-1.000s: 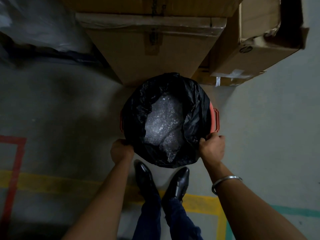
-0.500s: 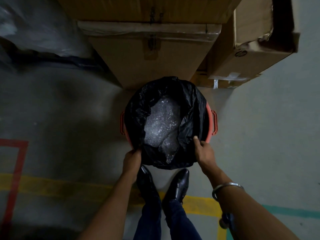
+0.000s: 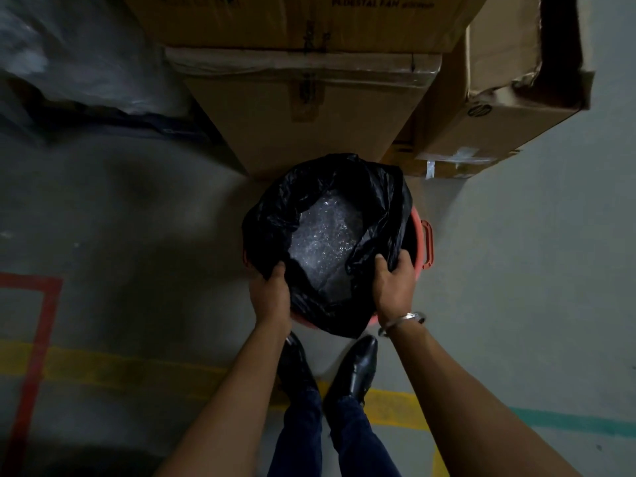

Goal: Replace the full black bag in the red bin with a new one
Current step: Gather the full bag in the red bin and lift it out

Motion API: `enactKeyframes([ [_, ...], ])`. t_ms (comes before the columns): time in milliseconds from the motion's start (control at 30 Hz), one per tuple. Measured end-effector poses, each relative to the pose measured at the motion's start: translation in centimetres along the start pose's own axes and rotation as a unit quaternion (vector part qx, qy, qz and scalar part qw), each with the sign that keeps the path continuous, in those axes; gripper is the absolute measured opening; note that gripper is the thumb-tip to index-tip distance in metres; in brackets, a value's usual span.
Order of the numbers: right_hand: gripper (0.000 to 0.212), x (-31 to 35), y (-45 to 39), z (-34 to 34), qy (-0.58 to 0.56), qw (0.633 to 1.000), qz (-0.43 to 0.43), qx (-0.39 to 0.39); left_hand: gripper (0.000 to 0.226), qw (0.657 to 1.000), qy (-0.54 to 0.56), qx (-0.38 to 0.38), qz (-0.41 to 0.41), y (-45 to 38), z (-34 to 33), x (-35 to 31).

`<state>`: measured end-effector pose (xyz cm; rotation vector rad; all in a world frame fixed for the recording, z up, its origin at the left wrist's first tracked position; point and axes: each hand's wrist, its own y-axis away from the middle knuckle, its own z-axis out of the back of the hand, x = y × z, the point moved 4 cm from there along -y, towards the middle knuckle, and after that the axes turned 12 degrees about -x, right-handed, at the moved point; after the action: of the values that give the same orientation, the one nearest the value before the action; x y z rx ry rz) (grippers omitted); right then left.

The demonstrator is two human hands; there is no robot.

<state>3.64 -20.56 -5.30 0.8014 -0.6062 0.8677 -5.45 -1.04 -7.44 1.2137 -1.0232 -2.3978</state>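
Here, left to right:

Left hand: the left hand (image 3: 272, 297) sits at about eight o'clock on the bin's mouth, fingers and thumb curled round a gathered fold of the crinkled black plastic bag (image 3: 330, 187), pinching its edge.

Bag: it is in the round red plastic bin (image 3: 418, 235), its collar lifted off much of the rim and drawn inward; the far side at twelve o'clock stands loose. A wad of clear bubble wrap (image 3: 323, 235) fills the middle.

Bin: it stands on the grey concrete floor (image 3: 137, 218), just beside a stack of brown cardboard boxes (image 3: 303, 108) at twelve o'clock. A red handle shows at three o'clock.

Right hand: the right hand (image 3: 395, 287), at about four o'clock, grips the bag's other edge, thumb over the fold, fingers tucked into the plastic. A silver metal bangle (image 3: 402, 321) circles that wrist.

Arms: both forearms reach forward and down, nearly straight, converging on the near half of the rim, above black leather shoes (image 3: 358, 366).

Step in hand: freeing and gathering the full bag's mouth, by my reading; the early part of the task.

Next move: likely drawing the two gathered edges together, taking in the loose far side, then lifting straight up so the bubble wrap stays inside.

New bag: not in view.
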Motion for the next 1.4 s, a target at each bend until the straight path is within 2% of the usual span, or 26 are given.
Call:
enactKeyframes([
  [133, 0.011, 3.3, 0.7, 0.2, -0.014, 0.996, 0.09, -0.014, 0.045, 0.969, -0.092, 0.027, -0.23, 2.4, -0.5, -4.6],
  [267, 0.012, 6.3, 2.5, 0.1, -0.054, 0.985, 0.162, 0.038, 0.028, 0.945, -0.093, 0.067, -0.307, 6.1, -1.9, -6.8],
  [367, 0.012, 7.7, 3.6, -0.1, -0.077, 0.978, 0.182, 0.074, 0.031, 0.951, -0.044, 0.138, -0.273, 8.0, -3.2, -7.0],
  [500, 0.026, 7.8, 4.5, -0.5, -0.08, 0.974, 0.155, 0.148, 0.037, 0.967, 0.0, 0.216, -0.138, 9.6, -3.9, -6.4],
  [600, 0.051, 6.4, 4.0, -0.7, 0.046, 0.966, 0.193, 0.169, 0.066, 0.971, 0.016, 0.239, 0.011, 9.0, -3.9, -5.4],
  [633, 0.056, 5.8, 3.8, -0.8, 0.089, 0.957, 0.217, 0.169, 0.075, 0.968, -0.002, 0.246, 0.037, 8.7, -3.9, -5.3],
  [667, 0.053, 5.5, 3.5, -0.7, 0.112, 0.951, 0.237, 0.162, 0.08, 0.968, -0.017, 0.247, 0.044, 8.4, -3.9, -5.4],
  [733, 0.034, 5.5, 3.4, -0.3, 0.107, 0.947, 0.267, 0.142, 0.072, 0.977, -0.084, 0.194, -0.018, 8.2, -3.8, -6.3],
  [800, 0.027, 5.8, 3.7, 0.2, 0.087, 0.942, 0.297, 0.132, 0.063, 0.972, -0.166, 0.073, -0.149, 7.7, -3.5, -7.9],
  [833, 0.023, 6.2, 4.1, 0.4, 0.084, 0.933, 0.321, 0.14, 0.063, 0.968, -0.174, 0.043, -0.175, 7.4, -3.4, -8.6],
  [867, 0.019, 6.6, 4.7, 0.4, 0.089, 0.92, 0.348, 0.157, 0.066, 0.97, -0.162, 0.052, -0.172, 7.1, -3.7, -9.2],
  [933, 0.018, 7.0, 5.8, 0.1, 0.104, 0.889, 0.396, 0.204, 0.07, 0.968, -0.176, 0.118, -0.134, 6.4, -5.0, -9.5],
  [1000, 0.023, 6.8, 6.3, -0.3, 0.115, 0.874, 0.411, 0.232, 0.061, 0.945, -0.255, 0.138, -0.148, 5.8, -6.0, -9.6],
  [1100, 0.037, 5.8, 5.9, -0.2, 0.116, 0.903, 0.357, 0.208, 0.03, 0.913, -0.334, 0.041, -0.231, 5.8, -5.9, -11.1],
  [1200, 0.047, 5.1, 4.8, 0.5, 0.098, 0.953, 0.258, 0.13, 0.02, 0.883, -0.308, -0.039, -0.352, 8.1, -4.7, -12.9],
  [1300, 0.06, 5.0, 3.7, 0.8, 0.067, 0.973, 0.194, 0.101, 0.018, 0.846, -0.251, -0.051, -0.467, 10.2, -3.7, -12.6],
  [1400, 0.079, 5.9, 2.9, 0.9, 0.028, 0.974, 0.198, 0.109, 0.027, 0.782, -0.243, -0.006, -0.574, 11.2, -3.6, -11.1],
])
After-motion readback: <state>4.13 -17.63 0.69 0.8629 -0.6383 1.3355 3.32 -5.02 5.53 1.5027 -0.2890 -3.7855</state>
